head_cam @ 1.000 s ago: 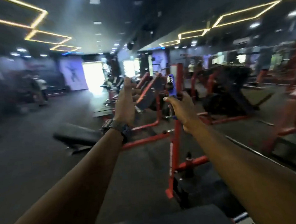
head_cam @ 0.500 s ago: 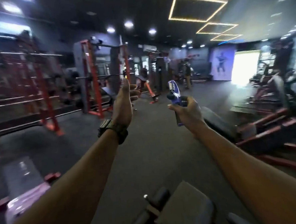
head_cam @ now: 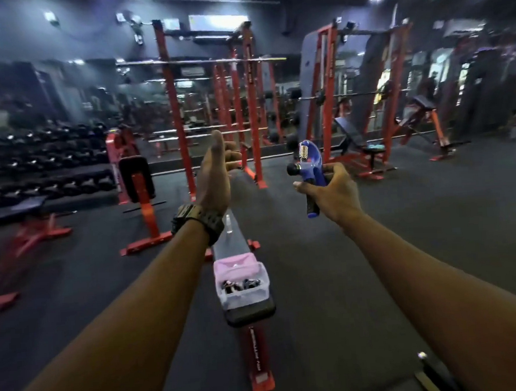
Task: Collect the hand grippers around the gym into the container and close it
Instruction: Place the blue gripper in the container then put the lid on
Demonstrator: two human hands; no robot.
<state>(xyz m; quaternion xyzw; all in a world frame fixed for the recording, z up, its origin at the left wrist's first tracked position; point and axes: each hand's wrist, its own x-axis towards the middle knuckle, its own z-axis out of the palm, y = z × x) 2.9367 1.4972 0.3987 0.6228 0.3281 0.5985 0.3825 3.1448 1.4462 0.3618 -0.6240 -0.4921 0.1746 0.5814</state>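
Both forearms reach forward from the bottom corners of the head view. Between them, on the near end of a long, narrow padded table [head_cam: 249, 312] with a red frame, stands a clear container [head_cam: 243, 297]. Its pink lid [head_cam: 234, 264] is tipped up at the far side, leaving the top uncovered. Dark items lie inside; blur prevents telling what they are.

Further out, the left hand [head_cam: 214, 175] is raised edge-on, fingers loosely bent and holding nothing. A dark wristwatch [head_cam: 198, 221] sits on that wrist. The right hand [head_cam: 333, 192] is wrapped around the handles of a blue hand gripper [head_cam: 310, 174], carried upright in the air, spring end uppermost, well apart from the container and above the far stretch of the table.

Beyond the hands, dark rubber floor [head_cam: 359, 249] extends to a red upright pad stand [head_cam: 140, 187] at left. A dumbbell rack [head_cam: 37, 166] runs along the left wall. Red power racks [head_cam: 209, 107] stand at centre rear, and an incline bench [head_cam: 356, 141] sits at right rear.
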